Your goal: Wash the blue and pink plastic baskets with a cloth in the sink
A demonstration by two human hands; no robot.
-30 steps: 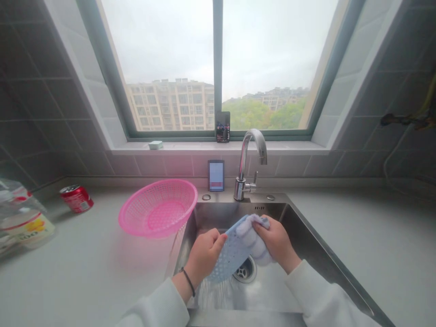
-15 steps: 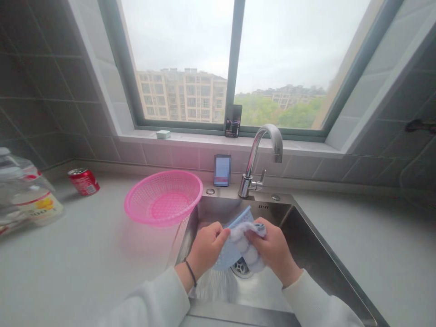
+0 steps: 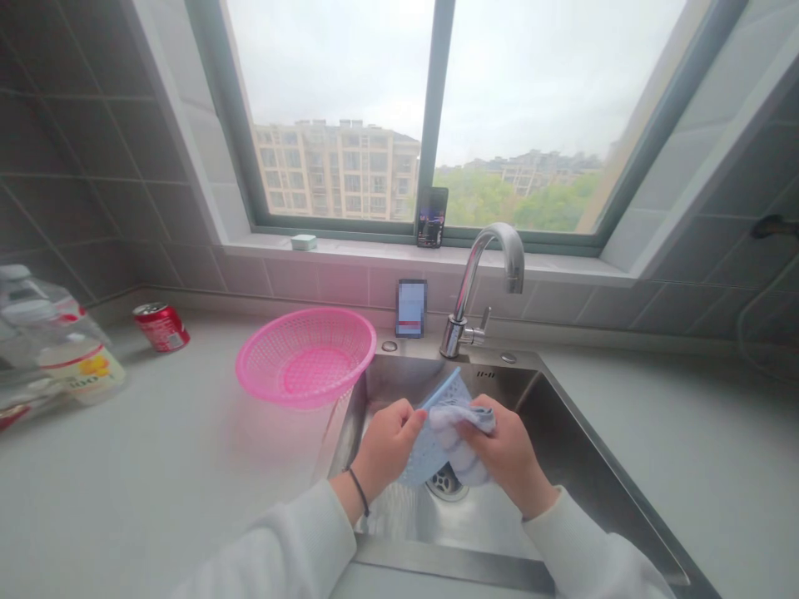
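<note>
Over the steel sink point(image 3: 568, 466), my left hand point(image 3: 390, 441) is closed on the rim of a light blue perforated plastic basket point(image 3: 428, 457), which is tilted on its side. My right hand point(image 3: 508, 449) is closed around a bunched white and grey cloth point(image 3: 462, 433). The cloth lies against the blue basket and hides part of it. Below them the drain point(image 3: 448, 482) shows at the bottom of the sink.
A pink plastic basket point(image 3: 305, 395) stands on the counter left of the sink. Behind the sink rise a chrome faucet point(image 3: 465, 291) and a propped phone point(image 3: 412, 308). Farther left are a red can point(image 3: 161, 327) and clear bottles point(image 3: 81, 366). Another phone point(image 3: 432, 218) leans on the window.
The view has shifted slightly. Both hands still hold the blue basket and the cloth, and the cloth has moved a little against the basket.
</note>
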